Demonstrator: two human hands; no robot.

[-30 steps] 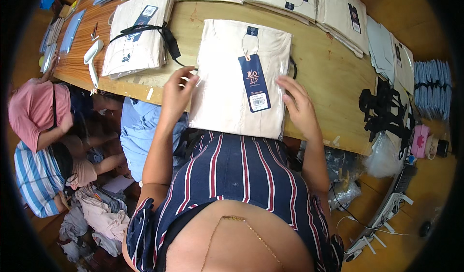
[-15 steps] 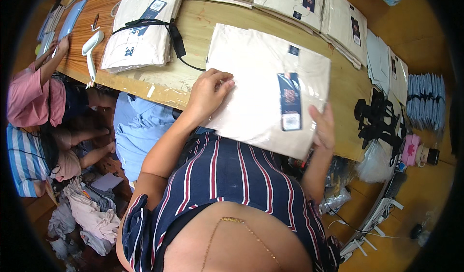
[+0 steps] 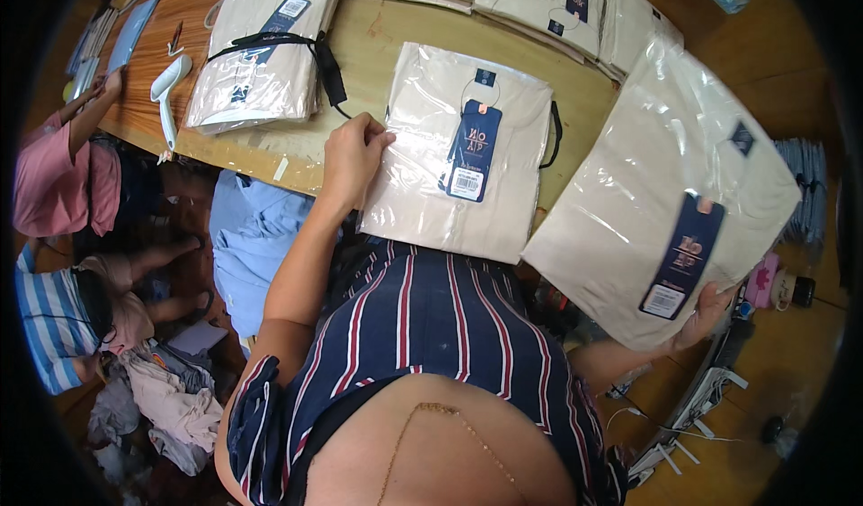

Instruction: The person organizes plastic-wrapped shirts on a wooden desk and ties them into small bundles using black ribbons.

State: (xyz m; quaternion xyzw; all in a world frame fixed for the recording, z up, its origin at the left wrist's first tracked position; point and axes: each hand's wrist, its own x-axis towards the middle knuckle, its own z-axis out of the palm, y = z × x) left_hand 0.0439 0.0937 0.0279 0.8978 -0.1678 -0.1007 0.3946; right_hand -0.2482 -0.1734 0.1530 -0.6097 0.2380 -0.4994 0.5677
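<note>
My right hand (image 3: pixel 706 317) grips the lower edge of a cream folded garment in a transparent bag (image 3: pixel 611 209), holding it tilted off the table's right side. A dark blue tag and a smaller label show through its plastic. Before my body lies another bagged cream garment (image 3: pixel 413 191), with a similar blue tag, at the table's front edge. Curled fingers of my left hand (image 3: pixel 355 160) pinch this one's left edge. Part of a black strap (image 3: pixel 556 136) sticks out past its right side. Whether more bags lie beneath it, I cannot tell.
A strapped stack of bagged garments (image 3: pixel 261 66) and a white handheld tool (image 3: pixel 169 97) stand to the left. Cream stacks (image 3: pixel 535 7) line the table's (image 3: pixel 387 34) far side. Blue cloth (image 3: pixel 256 254) hangs below the front edge. At far left, a person in pink (image 3: pixel 67 178) handles blue packs.
My right hand has carried the top bagged garment rightward, off the one below, which now shows fully. My left hand has shifted slightly left and stays at the lower one's edge.
</note>
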